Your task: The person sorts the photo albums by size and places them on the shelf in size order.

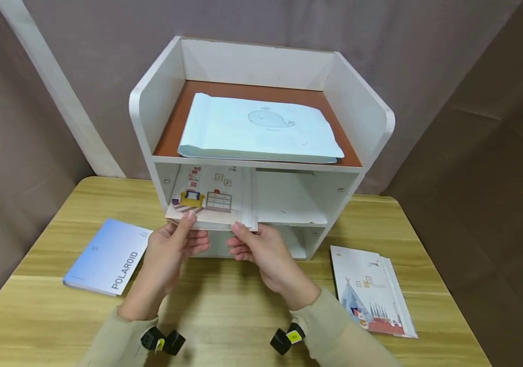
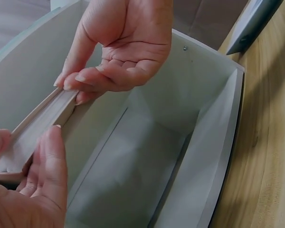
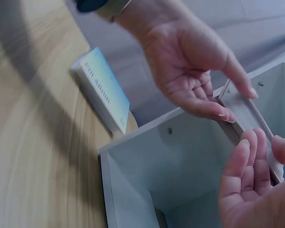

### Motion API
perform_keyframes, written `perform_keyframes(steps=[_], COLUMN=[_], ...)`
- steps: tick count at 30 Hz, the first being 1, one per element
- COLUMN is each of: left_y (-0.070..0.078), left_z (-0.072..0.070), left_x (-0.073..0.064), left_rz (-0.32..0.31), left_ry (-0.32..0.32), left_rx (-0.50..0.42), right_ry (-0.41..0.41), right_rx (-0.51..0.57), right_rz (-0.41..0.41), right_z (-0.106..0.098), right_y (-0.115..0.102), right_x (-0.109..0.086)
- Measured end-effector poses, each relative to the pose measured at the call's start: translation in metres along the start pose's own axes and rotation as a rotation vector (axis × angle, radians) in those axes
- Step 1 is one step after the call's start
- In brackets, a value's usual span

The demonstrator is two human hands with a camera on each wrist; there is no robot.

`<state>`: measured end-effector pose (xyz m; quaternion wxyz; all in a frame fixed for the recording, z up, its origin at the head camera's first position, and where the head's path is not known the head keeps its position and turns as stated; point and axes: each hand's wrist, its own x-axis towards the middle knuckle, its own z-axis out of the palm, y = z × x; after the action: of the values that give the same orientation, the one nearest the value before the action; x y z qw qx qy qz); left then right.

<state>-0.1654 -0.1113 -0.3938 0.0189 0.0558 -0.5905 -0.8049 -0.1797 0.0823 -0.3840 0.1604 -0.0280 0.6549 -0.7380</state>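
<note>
A pale photo album [image 1: 208, 199] printed with a yellow sofa and a chest of drawers lies at the left of the middle shelf in a small white shelf unit [image 1: 254, 165]. Its front edge reaches the shelf's front. My left hand [image 1: 170, 250] pinches that edge at the left, thumb on top and fingers beneath. Near the album's right corner, my right hand [image 1: 266, 255] pinches it the same way. In the left wrist view, the album's edge [image 2: 40, 126] runs between both hands. The right wrist view shows the edge [image 3: 247, 114] held above the lower compartment.
On the unit's brown top board [image 1: 252, 90] lies a pale blue book [image 1: 252, 130] with a whale drawing. A blue and white POLAROID book [image 1: 105, 257] rests on the wooden table [image 1: 225, 316] at left, and an album with a tent picture [image 1: 371, 290] at right.
</note>
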Motion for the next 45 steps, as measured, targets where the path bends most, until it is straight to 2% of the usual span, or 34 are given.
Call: perform_keyframes(steps=[4,11,16,20,25,29,31,35,41,45], left_y=[-0.001,-0.001,-0.003,-0.006,-0.015,-0.029,-0.037,-0.051,-0.068,-0.077], left_z=[-0.003,-0.005,-0.005,-0.002,0.004,0.010,0.014,0.023,0.040,0.050], left_x=[0.001,0.001,-0.002,-0.010,-0.018,-0.023,-0.027,-0.034,-0.045,-0.053], left_rz=[-0.004,0.000,0.013,0.034,0.099,0.146,0.148,0.120,0.034,-0.021], left_ry=[0.034,0.037,0.055,0.035,-0.037,-0.102,-0.122,-0.166,-0.251,-0.309], left_rx=[0.008,-0.011,-0.031,0.029,0.150,0.237,0.290,0.359,0.421,0.415], right_ry=[0.007,0.007,0.009,0.025,0.083,0.162,0.195,0.233,0.320,0.381], right_rx=[0.044,0.057,-0.005,-0.116,-0.300,-0.513,-0.602,-0.694,-0.782,-0.862], right_rz=[0.053,0.058,0.053,0.005,-0.094,-0.139,-0.153,-0.164,-0.137,-0.098], right_z=[0.004,0.007,0.007,-0.002,-0.028,-0.056,-0.071,-0.102,-0.143,-0.164], right_y=[-0.001,-0.001,0.001,0.005,0.011,0.018,0.022,0.031,0.039,0.042], right_x=[0.002,0.005,0.005,0.000,-0.016,-0.033,-0.042,-0.058,-0.082,-0.094])
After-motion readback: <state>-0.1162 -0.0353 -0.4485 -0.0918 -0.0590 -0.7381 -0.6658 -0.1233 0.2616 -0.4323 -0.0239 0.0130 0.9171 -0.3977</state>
